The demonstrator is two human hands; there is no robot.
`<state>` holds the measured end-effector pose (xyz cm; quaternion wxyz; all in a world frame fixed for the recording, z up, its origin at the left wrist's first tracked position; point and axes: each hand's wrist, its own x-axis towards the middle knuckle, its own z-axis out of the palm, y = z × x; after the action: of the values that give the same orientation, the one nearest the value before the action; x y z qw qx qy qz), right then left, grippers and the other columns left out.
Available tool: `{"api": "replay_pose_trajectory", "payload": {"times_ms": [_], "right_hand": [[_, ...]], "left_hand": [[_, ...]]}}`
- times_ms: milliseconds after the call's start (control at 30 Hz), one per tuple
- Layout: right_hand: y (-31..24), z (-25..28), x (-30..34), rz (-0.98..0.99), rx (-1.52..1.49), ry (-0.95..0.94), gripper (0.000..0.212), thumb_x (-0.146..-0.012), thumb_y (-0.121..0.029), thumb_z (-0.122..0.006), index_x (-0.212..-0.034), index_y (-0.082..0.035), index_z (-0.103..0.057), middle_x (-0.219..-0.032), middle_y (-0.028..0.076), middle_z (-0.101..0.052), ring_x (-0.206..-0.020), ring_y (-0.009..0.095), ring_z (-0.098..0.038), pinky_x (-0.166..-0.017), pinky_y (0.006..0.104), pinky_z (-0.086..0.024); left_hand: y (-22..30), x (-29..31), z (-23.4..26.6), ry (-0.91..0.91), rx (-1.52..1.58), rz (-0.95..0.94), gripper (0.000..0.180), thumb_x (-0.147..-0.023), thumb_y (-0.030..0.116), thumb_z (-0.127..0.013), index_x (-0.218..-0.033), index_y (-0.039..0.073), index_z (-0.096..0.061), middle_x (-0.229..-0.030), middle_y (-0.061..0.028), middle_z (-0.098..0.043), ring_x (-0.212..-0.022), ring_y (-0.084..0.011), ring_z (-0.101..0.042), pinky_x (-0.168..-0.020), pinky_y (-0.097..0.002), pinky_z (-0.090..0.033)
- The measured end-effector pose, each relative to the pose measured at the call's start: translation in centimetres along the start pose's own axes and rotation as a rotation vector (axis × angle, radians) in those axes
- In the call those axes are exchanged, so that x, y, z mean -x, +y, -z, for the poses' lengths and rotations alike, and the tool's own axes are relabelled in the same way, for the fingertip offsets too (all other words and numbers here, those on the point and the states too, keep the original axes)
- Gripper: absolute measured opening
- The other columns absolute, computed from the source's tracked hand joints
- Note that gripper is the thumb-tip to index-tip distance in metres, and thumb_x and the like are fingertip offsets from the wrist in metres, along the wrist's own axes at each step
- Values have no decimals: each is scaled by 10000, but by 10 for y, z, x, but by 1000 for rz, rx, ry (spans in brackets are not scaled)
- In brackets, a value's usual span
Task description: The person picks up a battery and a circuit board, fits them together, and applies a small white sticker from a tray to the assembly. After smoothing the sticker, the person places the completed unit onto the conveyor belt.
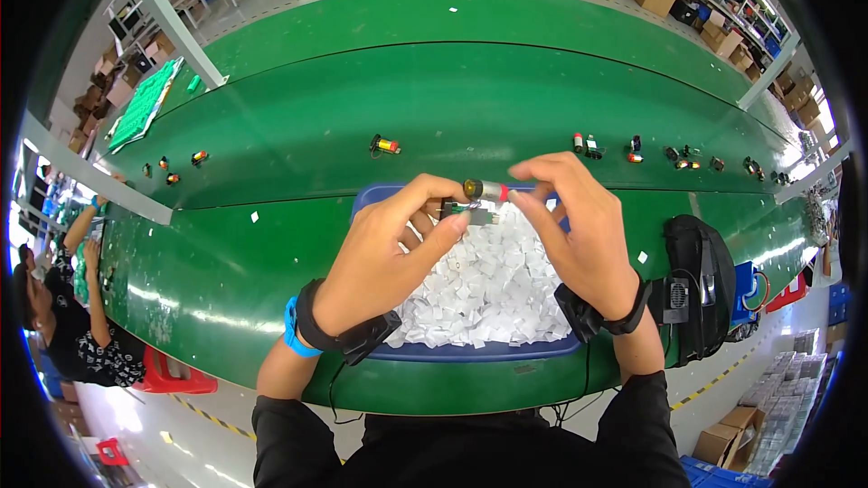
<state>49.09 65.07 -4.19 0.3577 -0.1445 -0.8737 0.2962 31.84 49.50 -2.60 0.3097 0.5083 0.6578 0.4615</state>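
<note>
A small silver cylinder with a dark yellowish end and a red end is held between my hands, above a blue tray. Beneath it is a small dark block with thin wires and pins, possibly joined to it. My left hand pinches the block between thumb and fingers, its index fingertip by the cylinder's dark end. The thumb and fingers of my right hand close at the red end; their exact contact is partly hidden. Small white square pieces fill the blue tray.
On the green workbench, a cylinder with wires lies beyond my hands. Several similar parts are at the far right, others at the left. A black bag lies right of the tray. Another person works at the left.
</note>
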Motion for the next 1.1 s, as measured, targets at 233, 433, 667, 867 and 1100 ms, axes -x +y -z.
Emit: {"api": "replay_pose_trajectory", "payload": {"times_ms": [233, 433, 667, 867, 1100], "right_hand": [[12, -10, 1, 114, -220, -63, 286, -877, 10, -746, -1155, 3, -678, -1024, 109, -711, -822, 168, -699, -686, 267, -558], [5, -19, 4, -22, -279, 9, 255, -876, -90, -779, -1102, -14, -692, -905, 94, -739, -757, 205, -712, -643, 295, -564], [6, -12, 4, -178, -449, -103, 227, -930, -17, -715, -1144, 41, -665, -979, 92, -738, -851, 114, -713, -701, 238, -563], [4, -8, 5, -228, -471, -133, 207, -958, -31, -687, -1151, 39, -660, -971, 82, -735, -848, 95, -700, -678, 218, -554], [7, -4, 4, -240, -470, -197, 195, -968, -40, -682, -1145, 34, -652, -955, 72, -728, -839, 85, -691, -672, 214, -556]], "left_hand": [[-3, -1, -7, -2, -41, 16, 183, -1007, 123, -642, -1125, -14, -613, -900, -81, -675, -707, -88, -648, -560, -227, -514], [-12, -1, -22, 157, -241, -161, 118, -986, 107, -650, -1058, 19, -618, -729, -44, -643, -573, -91, -622, -505, -249, -437], [-10, -3, -17, 134, -26, -86, 119, -975, 44, -658, -1071, -13, -619, -958, -96, -690, -825, -118, -693, -610, -249, -551], [-20, -11, -13, 158, -177, -392, 166, -946, 17, -702, -1093, -11, -628, -1133, -104, -661, -1012, -143, -661, -732, -261, -590], [-22, -11, -20, 163, 91, -246, 136, -926, 29, -723, -1038, -6, -653, -1004, -92, -686, -866, -167, -692, -755, -302, -605]]}}
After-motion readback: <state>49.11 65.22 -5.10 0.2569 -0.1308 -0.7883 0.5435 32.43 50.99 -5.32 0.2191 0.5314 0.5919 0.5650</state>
